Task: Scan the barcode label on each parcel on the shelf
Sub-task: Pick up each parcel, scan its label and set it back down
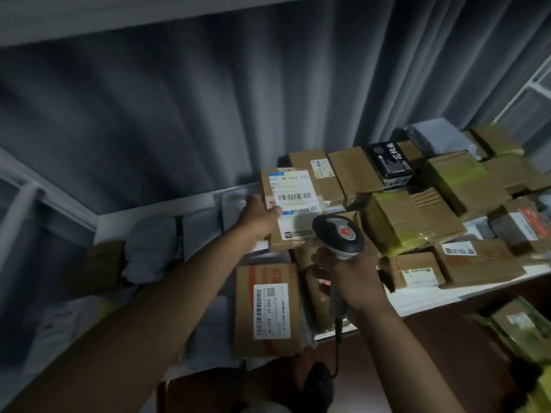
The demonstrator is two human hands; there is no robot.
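Observation:
My left hand (258, 218) grips the left edge of a brown cardboard parcel (290, 204), thumb on its white barcode label (293, 193), and holds it tilted up above the shelf (465, 292). My right hand (350, 278) holds a grey and black barcode scanner (340, 232) by the handle, its head just below and to the right of the label. The scanner's cable (337, 350) hangs down from the handle. Several other taped cardboard parcels lie on the shelf to the right.
A long brown box with a white barcode label (269, 311) lies below the hands. A black box with white characters (389, 163) sits at the back. White poly bags (150, 242) lie at the left. Grey curtains (208, 114) hang behind; a lower shelf parcel (518, 323) shows at the right.

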